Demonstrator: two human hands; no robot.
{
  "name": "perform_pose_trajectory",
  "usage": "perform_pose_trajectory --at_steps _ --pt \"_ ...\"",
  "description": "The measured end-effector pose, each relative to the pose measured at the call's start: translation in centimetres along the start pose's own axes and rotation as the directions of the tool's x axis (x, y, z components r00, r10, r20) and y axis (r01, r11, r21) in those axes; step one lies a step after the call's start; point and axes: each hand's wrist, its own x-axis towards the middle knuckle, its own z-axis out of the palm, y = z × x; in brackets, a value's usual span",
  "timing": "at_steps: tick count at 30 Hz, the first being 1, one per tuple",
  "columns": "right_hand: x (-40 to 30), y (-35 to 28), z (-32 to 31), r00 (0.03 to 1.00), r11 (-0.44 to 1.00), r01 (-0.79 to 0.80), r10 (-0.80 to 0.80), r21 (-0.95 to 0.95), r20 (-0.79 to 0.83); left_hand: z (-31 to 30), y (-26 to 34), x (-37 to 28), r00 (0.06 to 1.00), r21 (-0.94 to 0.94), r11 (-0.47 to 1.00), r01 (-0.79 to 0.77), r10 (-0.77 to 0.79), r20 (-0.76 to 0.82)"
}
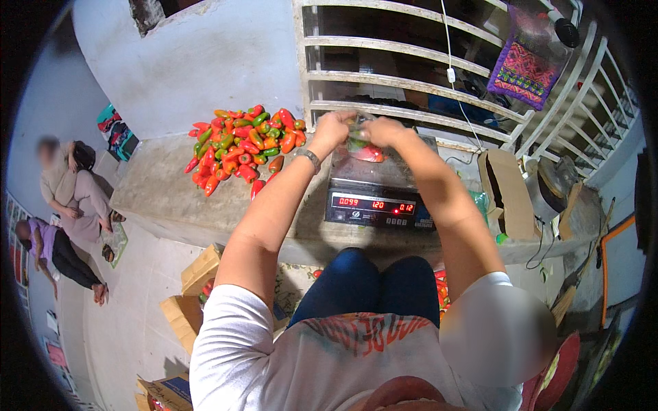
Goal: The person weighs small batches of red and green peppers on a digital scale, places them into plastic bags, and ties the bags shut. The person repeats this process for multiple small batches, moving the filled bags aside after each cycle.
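Note:
Both of my hands meet over the platform of a black digital price scale with lit red digits. My left hand pinches the top of a small clear plastic bag from the left side. Opposite it, my right hand grips the same bag near its mouth; its fingers are slightly blurred. Red and green peppers show inside the bag, whose lower end is at the platform. To the left, a heap of red, orange and green peppers lies on the concrete ledge.
White metal bars rise behind the scale. An opened cardboard box stands right on the ledge. Below left are cardboard boxes with peppers. Two people rest at far left. A broom leans at right.

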Motion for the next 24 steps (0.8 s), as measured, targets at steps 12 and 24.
perform_pose_trajectory --at_steps 12,24 --pt "-11.0 -1.6 -5.7 0.793 0.913 0.251 -0.385 -0.323 -0.472 -5.0 9.3 -6.1 0.999 0.003 0.999 0.044 -0.044 -0.009" --pt "-22.2 -4.4 -7.1 0.561 0.919 0.392 -0.209 0.035 -0.801 -5.2 15.4 -16.0 0.894 0.502 0.741 -0.446 0.338 0.294"
